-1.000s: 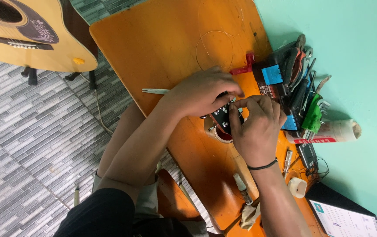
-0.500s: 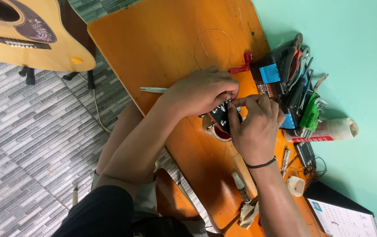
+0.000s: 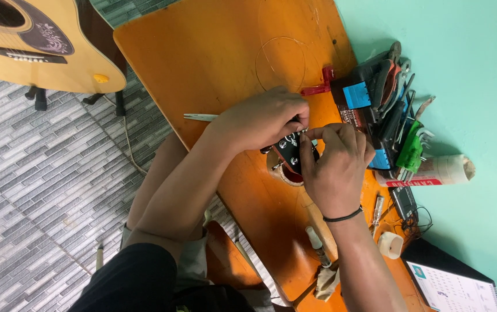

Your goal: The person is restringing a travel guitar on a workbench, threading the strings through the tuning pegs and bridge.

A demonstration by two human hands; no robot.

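Pinching a black guitar headstock (image 3: 288,151) between both hands: our left hand (image 3: 263,119) clamps it from above, our right hand (image 3: 335,164) grips its tuners from below. Coiled string (image 3: 280,63) lies beyond the left hand, tool pile (image 3: 387,110) just right of the right hand.

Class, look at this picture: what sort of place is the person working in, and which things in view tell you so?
Probably a small guitar repair workshop. An acoustic guitar stands on the tiled floor, pliers and other hand tools lie heaped by the green wall, and both hands, left hand and right hand, work on a black guitar headstock.
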